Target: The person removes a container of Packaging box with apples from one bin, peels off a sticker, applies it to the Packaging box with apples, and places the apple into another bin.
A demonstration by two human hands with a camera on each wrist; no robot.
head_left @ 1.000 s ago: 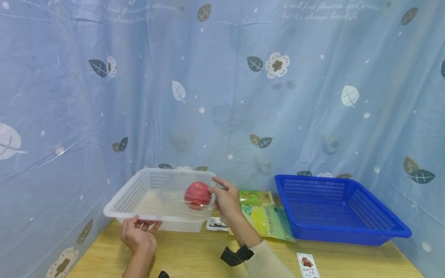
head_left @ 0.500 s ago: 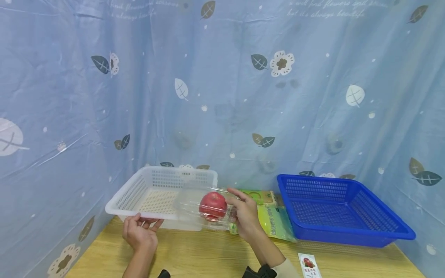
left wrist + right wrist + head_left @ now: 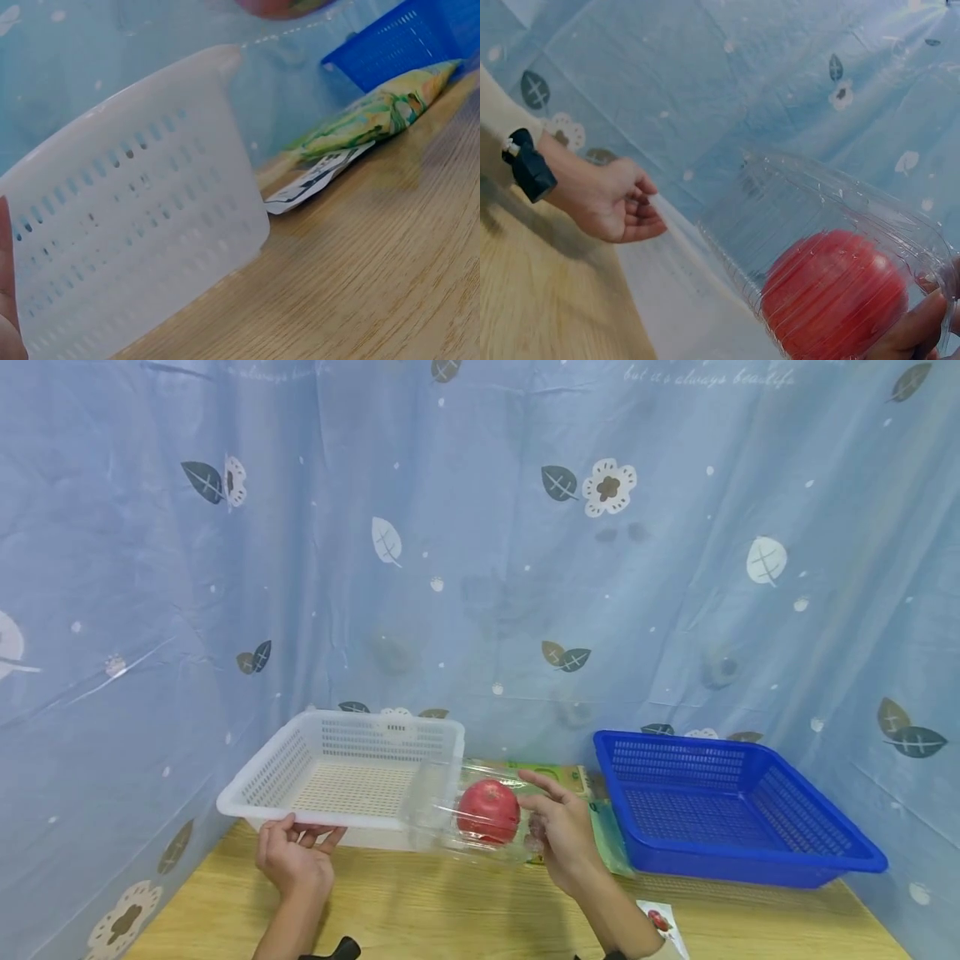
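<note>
A clear plastic box [image 3: 431, 822] with a round red fruit [image 3: 487, 814] inside is held at its right end by my right hand [image 3: 566, 835]. It hangs above the table, at the right front corner of a white plastic basket [image 3: 352, 820]. In the right wrist view, the thumb and fingers [image 3: 913, 330] pinch the end of the ribbed clear box [image 3: 802, 176]. My left hand [image 3: 296, 864] grips the white basket's front rim, with the thumb on top and the fingers under it. Only a sliver of that hand shows in the left wrist view.
A blue plastic basket [image 3: 697, 810] stands at the right. Between the baskets lie a yellow-green packet [image 3: 375, 116] and a white card-like pack [image 3: 319, 180], partly behind the box. A small fruit-printed card [image 3: 663, 922] lies at the front right. Behind hangs a blue curtain [image 3: 480, 568].
My right hand has carried the clear box with the fruit rightward, from over the white basket to beyond its right side. The left hand stays on the basket rim.
</note>
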